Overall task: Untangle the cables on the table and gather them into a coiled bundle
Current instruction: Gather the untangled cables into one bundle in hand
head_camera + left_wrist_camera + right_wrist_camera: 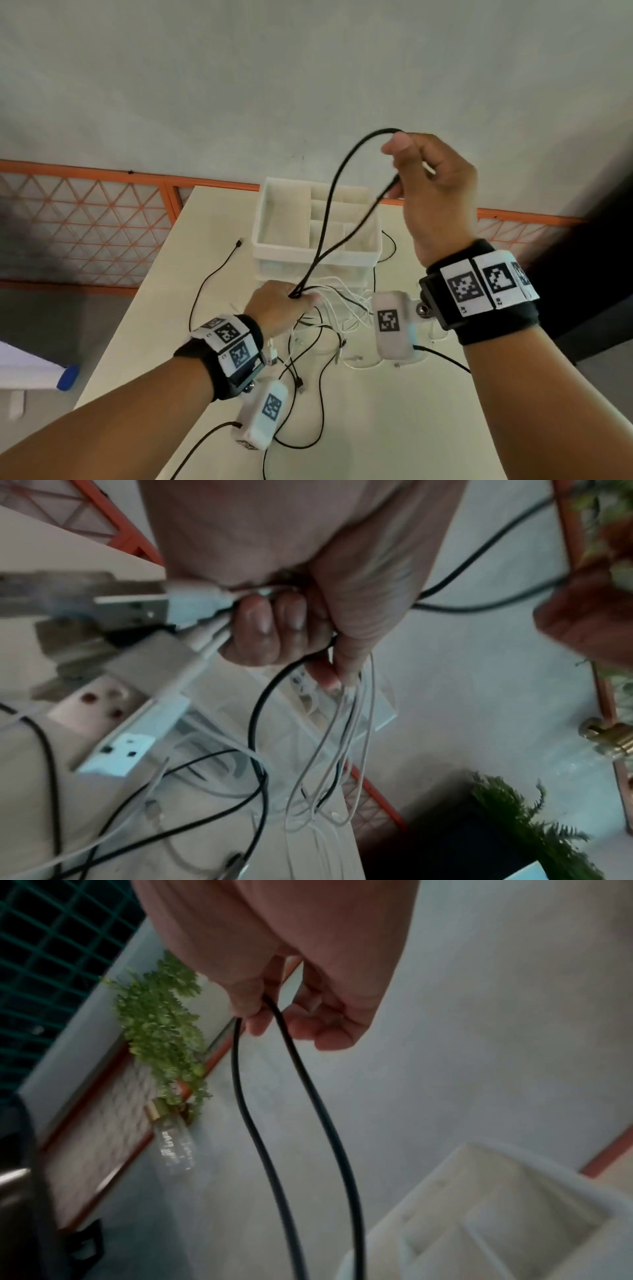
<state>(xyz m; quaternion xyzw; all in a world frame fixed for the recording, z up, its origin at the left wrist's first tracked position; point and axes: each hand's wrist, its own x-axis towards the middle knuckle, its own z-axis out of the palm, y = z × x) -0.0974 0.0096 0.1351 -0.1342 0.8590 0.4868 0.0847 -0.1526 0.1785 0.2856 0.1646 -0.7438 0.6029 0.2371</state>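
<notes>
Left hand [281, 305] is gripping gathered white and black cables [342, 305], right hand [435, 192] is pinching a thin black cable loop [334, 192] upper right; loose strands still trailing on the bench [394, 428].

Black wristbands [479, 294], white tags with black square markers, white camera pods [392, 325].

black cable [329, 205] looped up, white cables [346, 305] (tangled)
</notes>
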